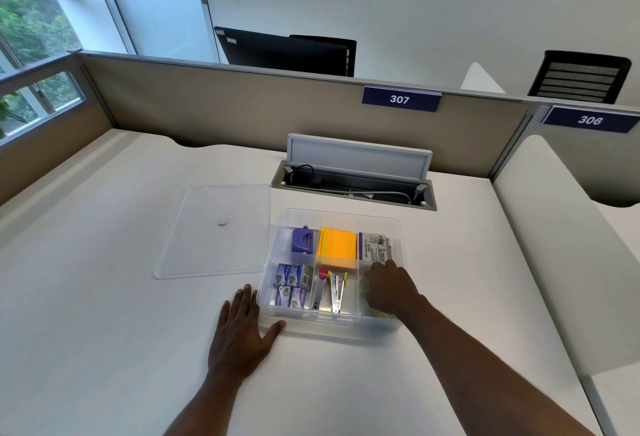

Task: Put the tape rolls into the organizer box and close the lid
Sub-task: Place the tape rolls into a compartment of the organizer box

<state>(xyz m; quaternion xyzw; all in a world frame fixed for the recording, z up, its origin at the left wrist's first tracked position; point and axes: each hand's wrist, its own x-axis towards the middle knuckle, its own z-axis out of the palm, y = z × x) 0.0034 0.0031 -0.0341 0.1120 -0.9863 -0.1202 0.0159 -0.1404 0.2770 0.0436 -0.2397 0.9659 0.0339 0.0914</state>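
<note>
We're at a white desk (104,297), beige partition (242,106) behind. Clear lid (214,231) lies off, left of the organizer box (394,228). Left hand (239,335) flat, fingers spread; right hand (391,288) covers the near-right compartment — grip and tape rolls unclear.

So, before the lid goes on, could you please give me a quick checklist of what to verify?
1. Tape rolls in box: cannot tell; the right hand covers the near-right compartment, only something pale green shows under it.
2. Right hand clear of the organizer box: not ok, it is inside.
3. Lid within reach: ok, flat on the desk, left of the box.
4. Box steadied: ok, left hand flat at its near-left corner.
5. Contents below the rim: cannot tell.
</note>
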